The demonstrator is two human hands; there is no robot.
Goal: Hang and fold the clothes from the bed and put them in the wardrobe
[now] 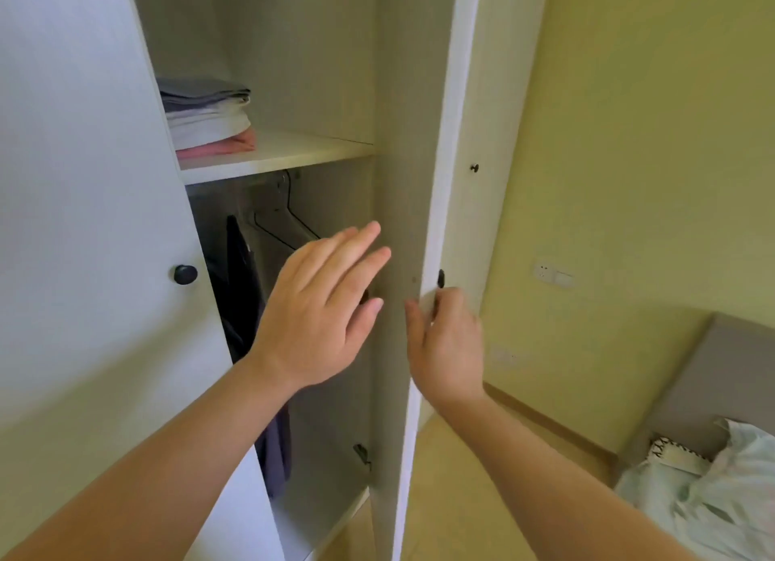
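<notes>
Head view. My right hand (446,342) pinches the free edge of the wardrobe door (402,162) just below its black knob (440,278). My left hand (323,309), fingers straight and slightly spread, hovers at the door's inner face; contact is unclear. The panel is probably stiff, light and free-swinging, best held at this edge. Folded clothes (209,118) lie stacked on the shelf (293,153); dark garments (239,275) hang below.

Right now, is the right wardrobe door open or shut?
Open. The right wardrobe door stands swung out, the right hand grips its edge, and folded clothes show on the shelf inside.
</notes>
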